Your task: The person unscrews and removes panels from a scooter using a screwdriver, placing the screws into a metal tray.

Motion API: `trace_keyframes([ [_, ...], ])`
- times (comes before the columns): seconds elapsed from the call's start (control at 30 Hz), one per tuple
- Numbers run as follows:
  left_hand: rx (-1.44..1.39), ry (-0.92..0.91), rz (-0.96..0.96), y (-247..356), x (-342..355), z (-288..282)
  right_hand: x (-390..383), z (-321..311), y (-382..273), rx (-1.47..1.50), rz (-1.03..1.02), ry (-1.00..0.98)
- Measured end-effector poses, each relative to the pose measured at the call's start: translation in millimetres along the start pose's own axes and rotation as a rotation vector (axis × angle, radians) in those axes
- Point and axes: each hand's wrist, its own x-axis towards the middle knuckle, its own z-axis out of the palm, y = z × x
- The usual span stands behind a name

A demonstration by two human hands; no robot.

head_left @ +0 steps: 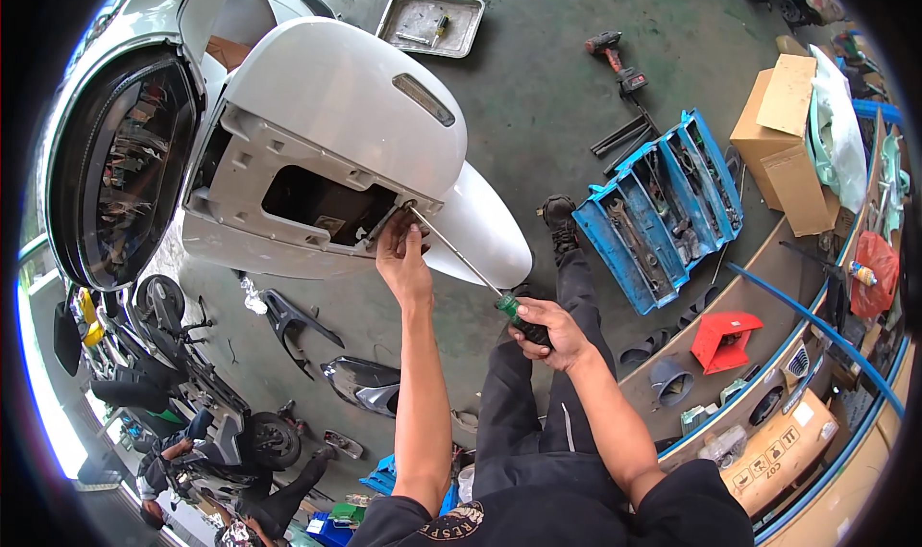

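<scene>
My right hand (550,334) is wrapped round the green handle of a long-shafted screwdriver (468,262). Its shaft slants up and left to the edge of a white scooter body (355,96), where the tip meets a spot beside the rectangular opening (322,204). Close to that tip, my left hand (403,254) has its fingers curled at the corner of the opening. What these fingers pinch, if anything, is hidden. Below the body a smooth white fender-like panel (495,225) sticks out.
A blue toolbox (629,297) with wrenches lies opened out at the right, a cordless drill (607,52) beyond it. A metal tray (432,7) holds a small screwdriver. Dark body panels (360,386) lie on the floor at left, near motorcycles and another person (178,451). A cardboard box (783,153) stands right.
</scene>
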Motion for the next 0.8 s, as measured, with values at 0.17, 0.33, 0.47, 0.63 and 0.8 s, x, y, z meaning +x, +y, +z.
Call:
trace_keyframes([
  [0.17, -0.020, -0.059, 0.067, -8.1, -4.0, -2.1, 0.5, 1.5, -1.1, -0.005, -0.012, -0.006],
  [0.33, -0.040, -0.114, 0.074, -14.6, -7.5, -2.9, 2.2, -1.4, 2.3, -0.021, -0.021, 0.002],
  [0.47, -0.030, -0.148, 0.131, -20.7, -9.8, -2.3, 12.2, 6.4, 14.7, -0.850, -0.810, 0.262],
  [0.63, -0.081, -0.135, 0.105, -24.3, -12.2, 1.8, 4.7, 17.9, 28.1, -1.536, -1.130, 0.653],
  [0.8, -0.137, -0.154, 0.092, -25.7, -12.3, 1.0, 0.4, 9.6, 5.8, -0.346, -0.351, 0.211],
])
